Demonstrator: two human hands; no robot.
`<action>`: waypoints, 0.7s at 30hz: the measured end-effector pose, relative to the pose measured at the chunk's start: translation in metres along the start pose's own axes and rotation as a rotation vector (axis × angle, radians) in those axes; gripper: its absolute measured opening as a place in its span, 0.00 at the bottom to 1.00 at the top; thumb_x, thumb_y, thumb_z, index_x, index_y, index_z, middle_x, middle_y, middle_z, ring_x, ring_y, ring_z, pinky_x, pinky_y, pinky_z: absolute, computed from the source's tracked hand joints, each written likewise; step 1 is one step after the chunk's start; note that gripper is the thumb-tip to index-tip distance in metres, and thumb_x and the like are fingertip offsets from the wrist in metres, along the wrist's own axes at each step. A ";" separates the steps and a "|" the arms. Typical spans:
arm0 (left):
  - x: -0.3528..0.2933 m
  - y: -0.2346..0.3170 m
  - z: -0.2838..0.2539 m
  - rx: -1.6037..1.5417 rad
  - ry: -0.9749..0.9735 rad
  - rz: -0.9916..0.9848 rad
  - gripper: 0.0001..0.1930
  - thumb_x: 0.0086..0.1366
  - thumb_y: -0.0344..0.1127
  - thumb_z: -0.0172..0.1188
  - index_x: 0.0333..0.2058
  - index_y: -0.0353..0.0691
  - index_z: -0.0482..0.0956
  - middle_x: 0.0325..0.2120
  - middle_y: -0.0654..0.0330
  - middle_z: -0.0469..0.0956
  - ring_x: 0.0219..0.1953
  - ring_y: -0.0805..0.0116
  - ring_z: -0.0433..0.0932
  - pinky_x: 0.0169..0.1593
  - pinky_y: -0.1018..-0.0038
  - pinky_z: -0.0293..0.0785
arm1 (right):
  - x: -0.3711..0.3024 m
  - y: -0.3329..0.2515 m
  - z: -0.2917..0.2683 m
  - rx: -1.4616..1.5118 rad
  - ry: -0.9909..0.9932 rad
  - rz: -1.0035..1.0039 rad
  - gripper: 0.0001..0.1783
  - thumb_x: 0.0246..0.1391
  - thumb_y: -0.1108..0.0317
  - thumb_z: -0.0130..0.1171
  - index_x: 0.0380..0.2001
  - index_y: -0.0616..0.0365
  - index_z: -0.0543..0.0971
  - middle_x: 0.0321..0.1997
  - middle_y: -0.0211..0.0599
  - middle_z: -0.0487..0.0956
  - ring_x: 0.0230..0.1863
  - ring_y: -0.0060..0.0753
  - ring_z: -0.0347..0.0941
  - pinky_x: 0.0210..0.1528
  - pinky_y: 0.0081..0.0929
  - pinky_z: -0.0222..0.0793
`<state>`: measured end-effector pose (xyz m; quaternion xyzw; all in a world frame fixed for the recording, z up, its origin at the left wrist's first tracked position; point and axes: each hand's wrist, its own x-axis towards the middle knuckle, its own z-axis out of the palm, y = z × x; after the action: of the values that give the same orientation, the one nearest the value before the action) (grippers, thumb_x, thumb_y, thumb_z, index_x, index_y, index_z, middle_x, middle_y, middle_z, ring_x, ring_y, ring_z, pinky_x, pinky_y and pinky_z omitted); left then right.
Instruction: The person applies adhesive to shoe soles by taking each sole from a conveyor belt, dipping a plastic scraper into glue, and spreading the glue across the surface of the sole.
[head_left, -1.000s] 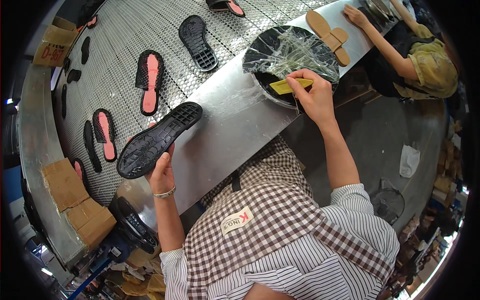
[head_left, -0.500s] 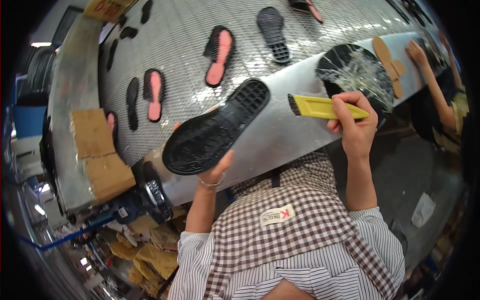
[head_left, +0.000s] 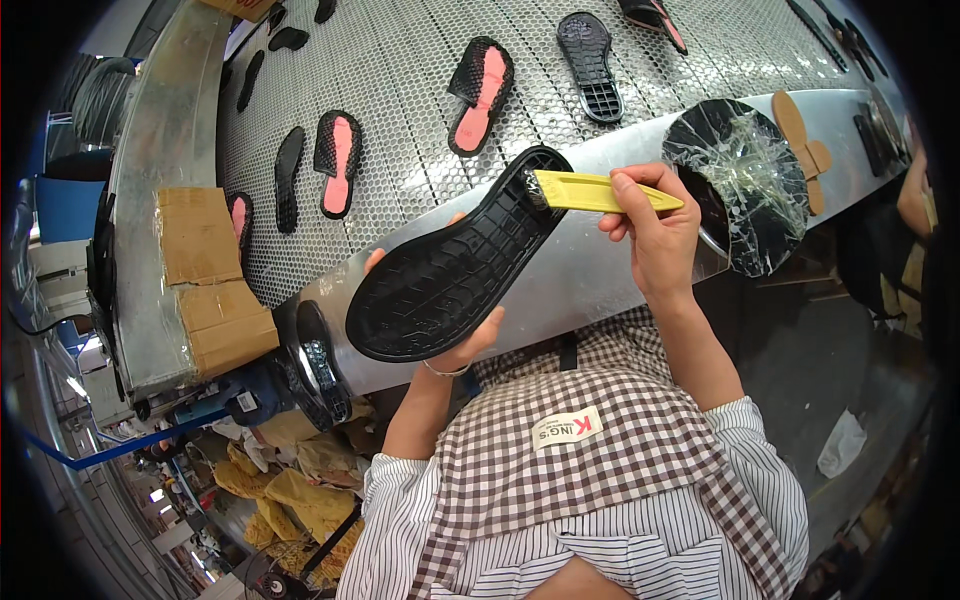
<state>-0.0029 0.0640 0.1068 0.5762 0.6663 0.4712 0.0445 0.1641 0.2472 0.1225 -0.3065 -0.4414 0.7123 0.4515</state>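
My left hand is closed around a black shoe sole from beneath, thumb and fingertips showing at its edges. The sole is tilted, its ribbed, gridded face toward me and its heel pointing up and right. My right hand pinches a flat yellow brush by its handle. The dark, wet-looking bristles touch the inside of the heel. Just right of my right hand stands a round black pot, partly covered by a dark lid-like disc strung with clear dried glue.
Beyond the metal ledge, a mesh conveyor belt carries slippers with pink insoles and black soles. Cardboard lies at left, and black soles stand near it. Tan insole pieces rest past the pot, near a co-worker's arm.
My right hand has brought the brush left and down onto the sole's heel. The sole has shifted slightly right in the picture, and the slippers on the belt also appear farther right.
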 end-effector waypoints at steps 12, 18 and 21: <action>-0.033 -0.023 0.014 -0.087 -0.026 -0.151 0.42 0.48 0.43 0.64 0.62 0.42 0.57 0.55 0.56 0.73 0.59 0.64 0.69 0.69 0.60 0.44 | -0.004 0.005 0.004 -0.015 -0.028 0.072 0.06 0.57 0.71 0.58 0.34 0.64 0.76 0.27 0.34 0.78 0.19 0.20 0.74 0.19 0.12 0.65; -0.053 -0.043 0.019 0.022 -0.031 -0.159 0.43 0.47 0.42 0.68 0.60 0.41 0.57 0.51 0.59 0.75 0.54 0.66 0.73 0.66 0.61 0.51 | -0.009 0.007 0.014 0.002 -0.061 0.082 0.08 0.58 0.69 0.59 0.34 0.64 0.77 0.26 0.36 0.79 0.21 0.19 0.76 0.19 0.13 0.67; -0.044 -0.027 0.024 0.210 0.025 -0.098 0.34 0.48 0.43 0.68 0.54 0.44 0.68 0.45 0.65 0.78 0.49 0.70 0.75 0.62 0.60 0.54 | -0.012 0.011 0.020 -0.002 -0.089 0.095 0.07 0.58 0.69 0.58 0.34 0.64 0.77 0.26 0.36 0.79 0.21 0.19 0.76 0.20 0.12 0.68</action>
<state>0.0067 0.0454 0.0546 0.5384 0.7400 0.4032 -0.0012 0.1486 0.2267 0.1215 -0.2954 -0.4466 0.7455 0.3967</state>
